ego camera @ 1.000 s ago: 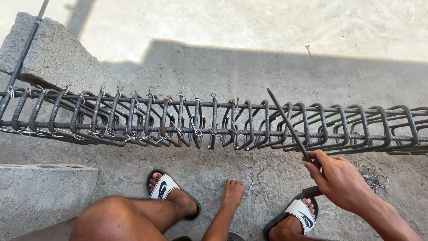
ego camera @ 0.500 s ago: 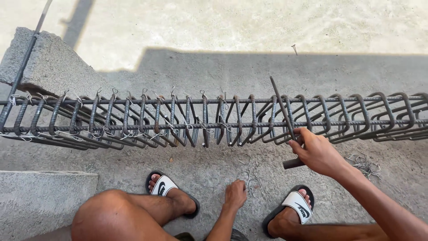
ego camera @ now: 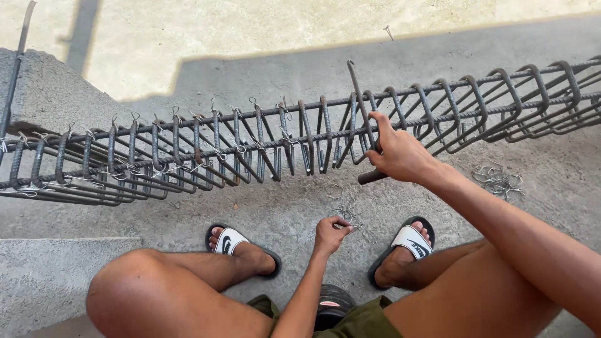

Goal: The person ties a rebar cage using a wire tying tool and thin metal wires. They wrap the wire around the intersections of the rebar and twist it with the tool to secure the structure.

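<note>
Ahead of both hands, rebar cage (ego camera: pixel 188 156) runs left-right, right end tilted away. Right hand (ego camera: pixel 397 153) fisted on hooked tying tool (ego camera: pixel 360 103), hook pointing away. Left hand (ego camera: pixel 330 233) pinches wire ties (ego camera: pixel 344 214) below.

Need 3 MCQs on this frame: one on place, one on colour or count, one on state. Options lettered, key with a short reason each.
1. Where is the right hand?
A. on the rebar cage
B. on the concrete block
C. on a knee

2. What colour are the straps of the slides?
A. red
B. white
C. green

3. What is the left hand doing?
A. resting flat and empty on the ground
B. pinching a piece of tie wire from the loose pile by the feet
C. gripping a hammer

Key: 1 A, the hand holds a hooked tool against the cage bars. 2 B, both straps show white. 3 B, the fingers close on thin wire near the ground.
</note>
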